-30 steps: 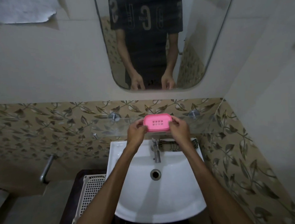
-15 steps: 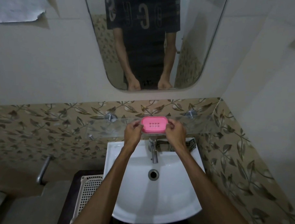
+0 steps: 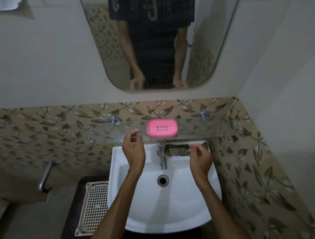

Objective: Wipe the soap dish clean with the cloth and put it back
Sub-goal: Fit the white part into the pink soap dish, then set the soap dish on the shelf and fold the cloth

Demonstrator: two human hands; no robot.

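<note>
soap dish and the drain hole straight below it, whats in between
In the head view, the metal tap stands between the pink soap dish on the glass shelf and the drain hole.

The soap dish [image 3: 162, 128] is bright pink, with two short rows of darker drain slots in its middle. It sits on a clear glass shelf [image 3: 198, 130] through which the wall tiles [image 3: 45, 128] show: tan-brown with a trailing pattern of grey-green leaves on thin vines. The wall above them is plain off-white. The washbasin [image 3: 175, 209] is glossy white with a silver-grey tap [image 3: 163, 159]. The cloth [image 3: 179, 150] is dark with pale checked stripes. The perforated basket [image 3: 93, 209] is cream on a dark brown surface.
</note>
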